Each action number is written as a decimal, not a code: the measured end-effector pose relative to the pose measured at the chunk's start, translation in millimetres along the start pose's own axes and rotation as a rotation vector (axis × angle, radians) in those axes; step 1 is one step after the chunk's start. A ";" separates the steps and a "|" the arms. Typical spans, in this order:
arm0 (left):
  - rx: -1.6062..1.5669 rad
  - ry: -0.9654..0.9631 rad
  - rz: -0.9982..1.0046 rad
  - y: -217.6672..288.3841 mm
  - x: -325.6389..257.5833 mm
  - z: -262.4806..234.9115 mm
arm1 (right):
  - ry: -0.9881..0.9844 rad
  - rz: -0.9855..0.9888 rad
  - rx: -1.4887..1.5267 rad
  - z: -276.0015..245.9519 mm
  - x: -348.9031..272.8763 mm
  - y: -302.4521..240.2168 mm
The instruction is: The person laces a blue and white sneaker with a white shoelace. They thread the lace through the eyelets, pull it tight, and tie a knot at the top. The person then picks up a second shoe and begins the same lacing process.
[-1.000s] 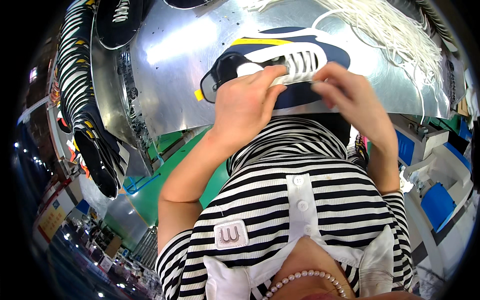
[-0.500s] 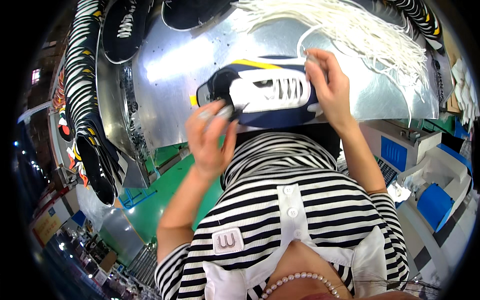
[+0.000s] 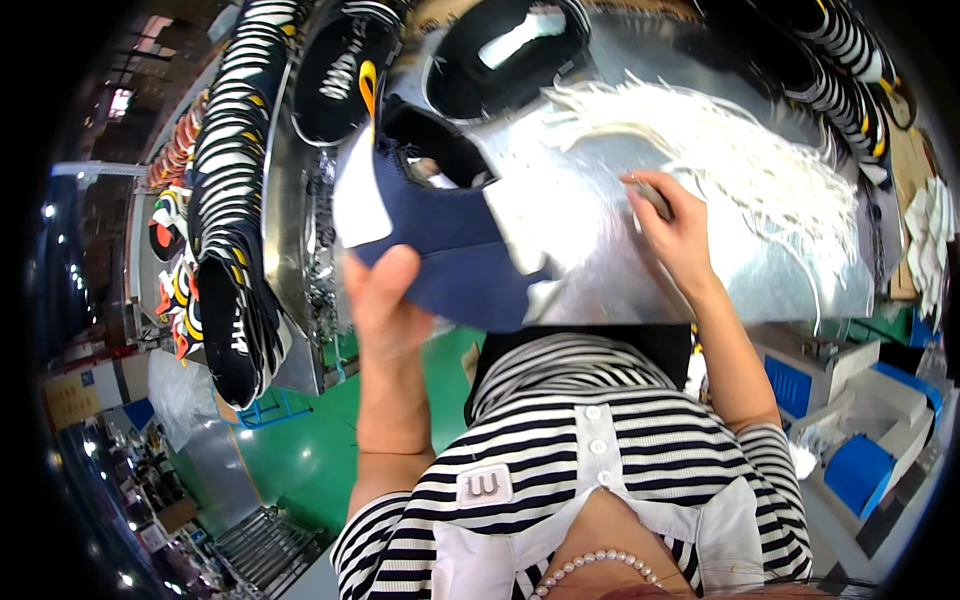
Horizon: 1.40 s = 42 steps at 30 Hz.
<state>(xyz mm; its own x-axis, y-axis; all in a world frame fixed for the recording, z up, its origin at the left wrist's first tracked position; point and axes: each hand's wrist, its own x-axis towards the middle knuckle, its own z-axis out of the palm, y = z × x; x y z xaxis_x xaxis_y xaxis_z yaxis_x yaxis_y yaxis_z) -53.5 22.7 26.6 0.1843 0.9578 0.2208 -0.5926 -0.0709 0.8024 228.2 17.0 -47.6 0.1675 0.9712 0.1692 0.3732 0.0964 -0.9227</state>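
Lacing step: left hand clamped on navy shoe upper; right hand pinched a white lace on surface. Next: threading eyelets.

Navy fabric shoe upper with white heel patch is hiding the left hand's fingers; only the thumb is showing. Right hand is closing over a small grey object, too covered to identify. Black shoes along the top edge are being cut off.

Metal table with white laces
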 end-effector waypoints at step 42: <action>1.447 -0.246 0.314 -111.2 -11.7 48.7 | -0.249 0.398 0.898 -65.6 -69.8 -73.2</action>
<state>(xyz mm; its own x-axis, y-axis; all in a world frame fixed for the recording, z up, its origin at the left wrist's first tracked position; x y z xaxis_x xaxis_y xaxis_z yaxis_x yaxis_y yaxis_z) 48.5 5.8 -38.2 0.4111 0.7926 0.4502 0.6071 -0.6065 0.5134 249.0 -72.2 30.8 -0.1031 0.9764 -0.1899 -0.5101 -0.2158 -0.8326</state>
